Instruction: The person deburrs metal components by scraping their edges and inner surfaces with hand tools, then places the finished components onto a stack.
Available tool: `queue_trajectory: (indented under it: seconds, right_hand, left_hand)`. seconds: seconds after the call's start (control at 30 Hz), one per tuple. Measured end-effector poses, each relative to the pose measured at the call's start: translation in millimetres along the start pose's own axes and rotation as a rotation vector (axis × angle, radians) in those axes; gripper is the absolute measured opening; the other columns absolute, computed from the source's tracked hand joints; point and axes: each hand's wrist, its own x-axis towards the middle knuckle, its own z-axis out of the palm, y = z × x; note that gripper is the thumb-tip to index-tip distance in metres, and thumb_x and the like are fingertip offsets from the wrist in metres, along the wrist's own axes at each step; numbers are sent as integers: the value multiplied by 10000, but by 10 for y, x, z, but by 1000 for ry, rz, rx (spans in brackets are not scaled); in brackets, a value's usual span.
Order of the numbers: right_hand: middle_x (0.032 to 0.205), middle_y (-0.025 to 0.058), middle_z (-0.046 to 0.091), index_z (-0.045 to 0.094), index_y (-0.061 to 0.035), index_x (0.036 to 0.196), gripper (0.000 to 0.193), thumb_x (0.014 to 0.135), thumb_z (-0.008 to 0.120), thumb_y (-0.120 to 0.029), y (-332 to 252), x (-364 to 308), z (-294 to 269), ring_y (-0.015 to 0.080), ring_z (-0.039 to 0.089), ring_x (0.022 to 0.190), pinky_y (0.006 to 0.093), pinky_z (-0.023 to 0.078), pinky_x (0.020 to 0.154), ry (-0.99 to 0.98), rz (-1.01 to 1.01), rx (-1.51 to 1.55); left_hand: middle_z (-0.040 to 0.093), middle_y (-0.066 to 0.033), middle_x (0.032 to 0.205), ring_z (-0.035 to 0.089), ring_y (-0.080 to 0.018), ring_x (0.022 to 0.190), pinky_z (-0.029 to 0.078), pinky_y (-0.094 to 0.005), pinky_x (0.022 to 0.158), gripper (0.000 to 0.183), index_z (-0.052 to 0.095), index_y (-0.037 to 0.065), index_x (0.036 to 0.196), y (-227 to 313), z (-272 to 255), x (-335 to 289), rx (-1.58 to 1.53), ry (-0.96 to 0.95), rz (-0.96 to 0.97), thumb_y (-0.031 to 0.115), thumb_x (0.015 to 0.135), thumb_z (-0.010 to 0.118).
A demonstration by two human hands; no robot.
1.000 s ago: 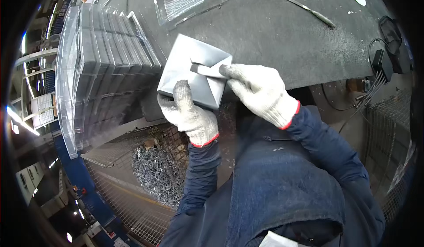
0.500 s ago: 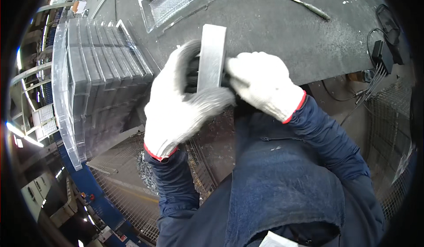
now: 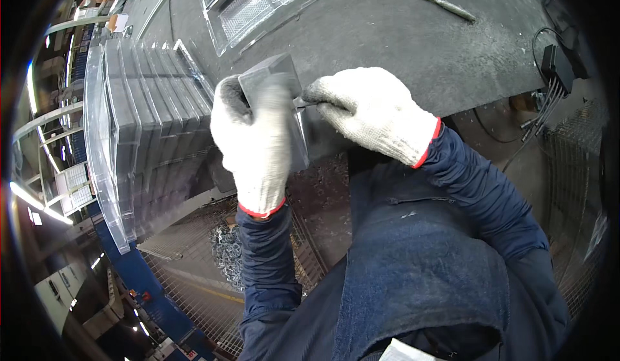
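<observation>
My left hand [image 3: 255, 148], in a white knit glove with a red cuff, is closed round a grey rectangular metal piece [image 3: 268, 72]. Its fingers are smeared by motion, and they cover much of the piece. One flat face tilts up beyond the fingers; another narrow face shows below, near the glove. Right beside it, my right hand [image 3: 368, 109], gloved the same way, is pinched at the piece's right edge. A small shiny bit shows at its fingertips, but I cannot make out what it is.
Stacked grey trays or panels [image 3: 155, 96] stand on the left. A clear-edged frame with mesh panels [image 3: 248, 15] lies on the dark table [image 3: 361, 31]. A long thin hand tool [image 3: 429, 0] lies farther right, near a black box with cables [image 3: 557, 69]. Below is a wire basket with metal scraps [image 3: 227, 254].
The metal piece has gone from upright to tilted and turned, moving a little left and down. My right hand has moved left, its fingertips now pinched at the piece's edge.
</observation>
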Motion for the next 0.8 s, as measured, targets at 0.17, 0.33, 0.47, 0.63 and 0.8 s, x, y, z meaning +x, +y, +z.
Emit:
queue_trajectory:
  seconds: [0.17, 0.33, 0.47, 0.63, 0.8]
  right_hand:
    - [930, 124, 767, 750, -116, 1145, 211, 972, 712, -230, -156, 2, -10, 350, 759, 881, 459, 603, 810, -31, 16, -86]
    - [861, 132, 748, 748, -103, 1122, 185, 967, 713, -199, -183, 72, 16, 349, 753, 809, 445, 606, 739, 139, -56, -161]
    - [788, 90, 727, 762, -123, 1120, 172, 959, 722, -168, -316, -151, 108, 305, 740, 734, 432, 594, 671, 86, -44, -79]
    - [734, 46, 683, 751, -128, 1128, 171, 964, 712, -162, -301, -95, 27, 228, 714, 662, 385, 577, 635, 12, -71, -362]
    - [710, 38, 665, 672, -114, 936, 69, 961, 708, -167, -574, -170, -17, 229, 713, 636, 373, 566, 599, -58, -68, -332]
  left_hand:
    - [787, -190, 997, 785, -215, 929, 638, -363, 836, 566, 654, -20, 1201, -91, -135, -132, 325, -10, 210, 255, 818, 966]
    - [771, -177, 1095, 763, -223, 979, 639, -369, 859, 576, 622, -26, 1264, -550, -119, -139, -101, 73, 332, 53, 799, 952]
    - [757, -130, 1064, 732, -208, 969, 605, -371, 904, 514, 626, -13, 1244, -953, -177, -230, 2, 152, 338, 68, 820, 905]
    - [751, -122, 1093, 727, -195, 981, 602, -359, 914, 522, 633, -6, 1241, -925, -168, -369, -109, 119, 284, 61, 793, 893]
    - [760, -114, 1078, 742, -190, 998, 610, -351, 895, 495, 630, -12, 1224, -947, -168, -339, -164, 80, 324, 38, 800, 881]
